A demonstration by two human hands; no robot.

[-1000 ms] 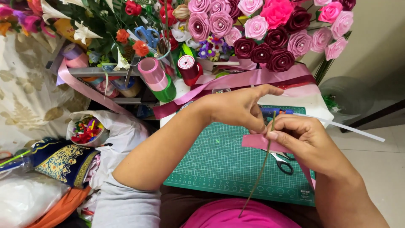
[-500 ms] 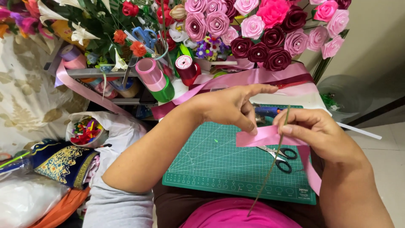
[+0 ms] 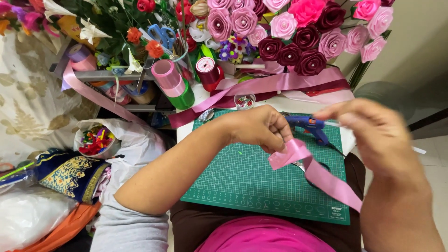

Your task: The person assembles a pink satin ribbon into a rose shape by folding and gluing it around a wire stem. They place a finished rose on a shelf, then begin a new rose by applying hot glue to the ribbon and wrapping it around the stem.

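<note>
Green cutting mat carries the work: a pink ribbon lies folded near its far right corner, pinched in the closed left hand, its tail trailing to the near right edge. Just right, the right hand hovers blurred above a blue glue gun; its grip cannot be told.

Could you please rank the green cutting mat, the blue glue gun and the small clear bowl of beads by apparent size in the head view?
1. green cutting mat
2. blue glue gun
3. small clear bowl of beads

The three lie close together, so nearness hardly skews this.
</note>
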